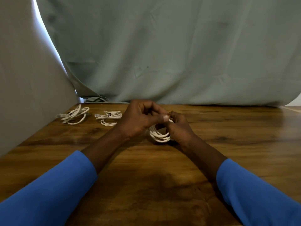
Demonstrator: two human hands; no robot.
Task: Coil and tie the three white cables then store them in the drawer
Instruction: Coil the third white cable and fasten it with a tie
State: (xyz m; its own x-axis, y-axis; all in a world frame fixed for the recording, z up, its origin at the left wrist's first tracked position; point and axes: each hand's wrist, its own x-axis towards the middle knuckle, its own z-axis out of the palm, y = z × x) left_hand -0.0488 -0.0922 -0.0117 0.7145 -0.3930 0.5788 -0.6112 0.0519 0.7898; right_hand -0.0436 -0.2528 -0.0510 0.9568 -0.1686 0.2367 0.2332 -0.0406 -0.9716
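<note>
While both hands work over the brown wood-grain table (146,176), I have the small white cable coil (160,137) standing on edge near the table's middle, with its lower loops close to the surface. My right hand (180,128) grips the coil's right side, fingers curled round the loops. My left hand (140,119) is curled as well, thumb pressed to forefinger at the coil's top. Whether it pinches a tie or the cable's own end, I cannot tell. I judge the step in hand to be the tying of this coil.

Procedure:
1. Clamp the loops flat together with the right hand until the fastening is tight.
2. Pass the fastening round every loop, not only the outer ones.
3. Work low over the table, so that a slipped loop cannot unwind far.

Well apart at far left lie a loose white cable bundle (74,115) and, beside it, a dark-banded white cable bundle (110,117). No drawer is in view.
</note>
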